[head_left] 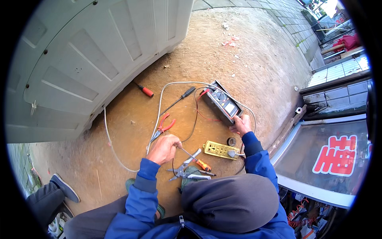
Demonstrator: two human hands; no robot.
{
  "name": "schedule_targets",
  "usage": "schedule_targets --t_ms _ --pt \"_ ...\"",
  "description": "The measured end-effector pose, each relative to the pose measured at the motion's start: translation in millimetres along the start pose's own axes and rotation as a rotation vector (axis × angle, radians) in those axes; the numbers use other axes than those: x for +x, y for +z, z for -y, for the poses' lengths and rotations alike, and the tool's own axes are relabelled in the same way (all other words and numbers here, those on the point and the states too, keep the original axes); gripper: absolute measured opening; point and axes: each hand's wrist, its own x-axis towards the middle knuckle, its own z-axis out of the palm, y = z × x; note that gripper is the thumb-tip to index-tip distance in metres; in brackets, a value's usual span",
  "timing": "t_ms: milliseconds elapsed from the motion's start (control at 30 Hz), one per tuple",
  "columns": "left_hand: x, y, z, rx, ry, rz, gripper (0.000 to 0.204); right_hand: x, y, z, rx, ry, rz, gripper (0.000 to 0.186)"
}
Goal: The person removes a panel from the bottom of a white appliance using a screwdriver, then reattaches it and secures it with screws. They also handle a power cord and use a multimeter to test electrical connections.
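My right hand grips the near end of a black multimeter lying in its open dark case, thumb on top. Red and black test leads come from its far end. My left hand is closed, its fingertips pinched near the shaft of an orange-handled screwdriver; what it holds is hidden. A thin dark wire hangs below it. Red-handled pliers lie just beyond that hand. On the ground near my feet are grey-handled pliers. Between the hands lies a yellow power strip with a plug in it.
A large white appliance panel stands at the left, a white cable running from it. A red-handled screwdriver, a black-handled screwdriver and black tape lie on the ground. A glass-topped cabinet is at the right. Another person's shoe shows left.
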Motion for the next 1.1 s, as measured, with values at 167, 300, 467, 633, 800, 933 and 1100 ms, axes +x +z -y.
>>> schedule_targets --t_ms 167,300,467,633,800,933,1100 --pt "3 -19 4 -0.064 -0.102 -0.125 0.018 -74 -31 21 0.204 0.223 0.259 0.028" --pt "6 -35 -3 -0.170 -0.239 -0.149 0.015 -119 -52 28 -0.001 0.227 0.255 0.027" --pt "21 -50 -23 -0.429 -0.182 -0.171 0.040 -163 -74 73 -0.434 -0.219 0.162 0.031" --pt "49 -96 -100 -0.403 -0.025 0.200 0.095 -197 -78 193 -0.758 -0.995 0.067 0.022" --pt "59 -153 -172 -0.467 0.099 0.311 0.065 -220 -61 312 -0.818 -1.612 0.002 0.017" --pt "15 -202 -187 -0.607 -0.085 0.094 0.040 -255 -58 339 -0.535 -1.611 0.018 0.030" --pt "-139 -300 -211 -0.318 -0.065 -0.271 0.046 -178 -60 275 -0.225 -1.456 -0.061 0.026"
